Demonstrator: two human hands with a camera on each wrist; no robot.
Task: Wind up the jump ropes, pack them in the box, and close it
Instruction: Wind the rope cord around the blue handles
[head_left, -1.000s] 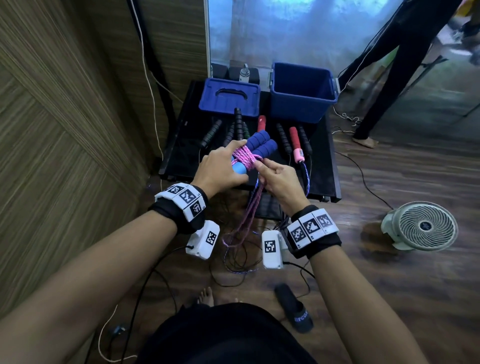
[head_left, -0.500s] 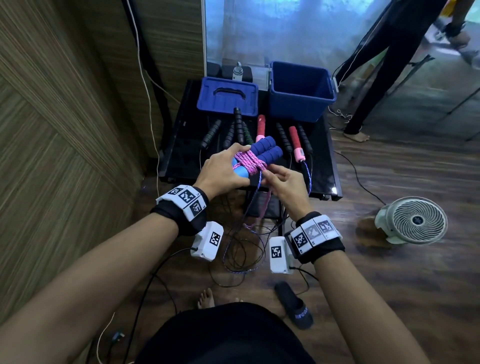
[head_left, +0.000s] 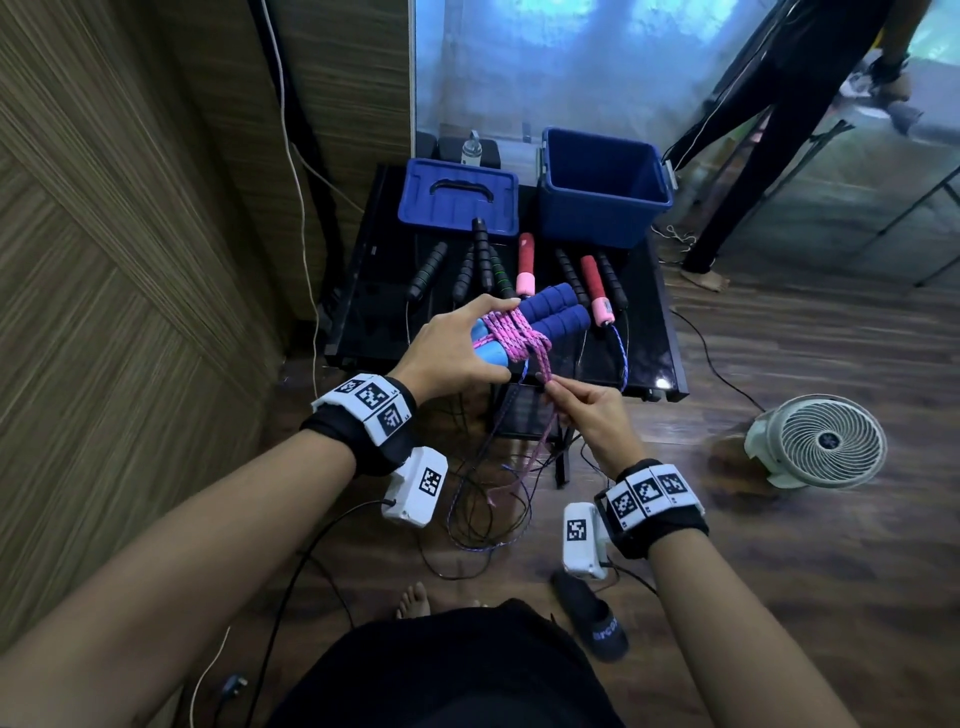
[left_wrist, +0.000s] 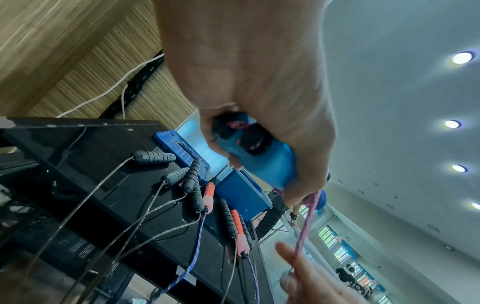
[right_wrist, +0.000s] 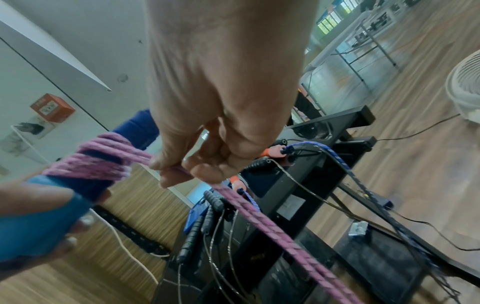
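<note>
My left hand (head_left: 452, 345) grips the two blue foam handles (head_left: 553, 314) of a jump rope, held side by side above the table's front edge. Several turns of pink rope (head_left: 511, 335) are wound round them. My right hand (head_left: 584, 410) pinches the doubled pink rope (right_wrist: 262, 218) just below the handles, and the slack hangs down to the floor. In the left wrist view the left hand (left_wrist: 259, 127) wraps the light blue handle ends (left_wrist: 262, 162). The open blue box (head_left: 602, 189) stands at the table's back right, its lid (head_left: 460, 197) lies flat to the left.
Black-handled ropes (head_left: 480, 262) and red-and-pink-handled ropes (head_left: 595, 291) lie on the black table (head_left: 363, 291), their cords dangling to the wooden floor. A white fan (head_left: 818, 441) sits on the floor at right. A person (head_left: 758, 156) stands behind the table. A slipper (head_left: 592, 613) lies near my feet.
My right hand has drawn the pink rope down and away from the handles, toward me. The left hand still holds the wrapped handles in about the same place.
</note>
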